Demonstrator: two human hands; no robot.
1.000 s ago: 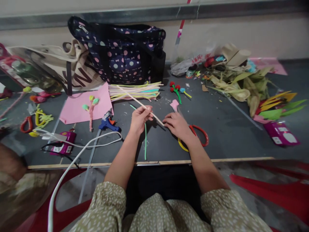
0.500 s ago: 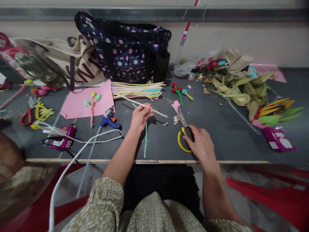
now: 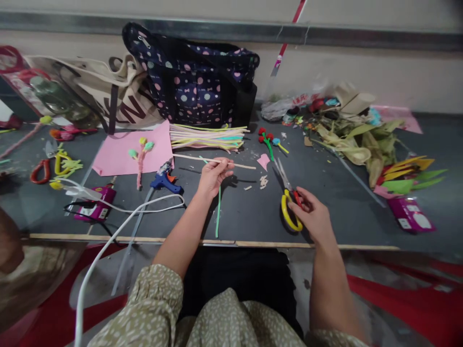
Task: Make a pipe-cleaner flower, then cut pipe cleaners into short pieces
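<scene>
My left hand pinches a pale pink pipe cleaner near its middle, and the stem lies almost level above the table. Under that hand a green pipe cleaner stretches toward the table's front edge. My right hand grips the scissors by their red and yellow handles, with the blades pointing away from me and slightly left. Beyond the blades lie a pink paper scrap and small pale clippings. A bundle of pastel pipe cleaners rests farther back.
A blue glue gun and a white cable are left of my left arm. Pink paper carries a pipe-cleaner flower. A dark patterned bag stands behind; dried husks lie right. Another person's arm shows at left.
My right hand has moved the scissors right, away from the pink scrap, which now lies apart from the blades. The pipe cleaner in my left hand has turned more level.
</scene>
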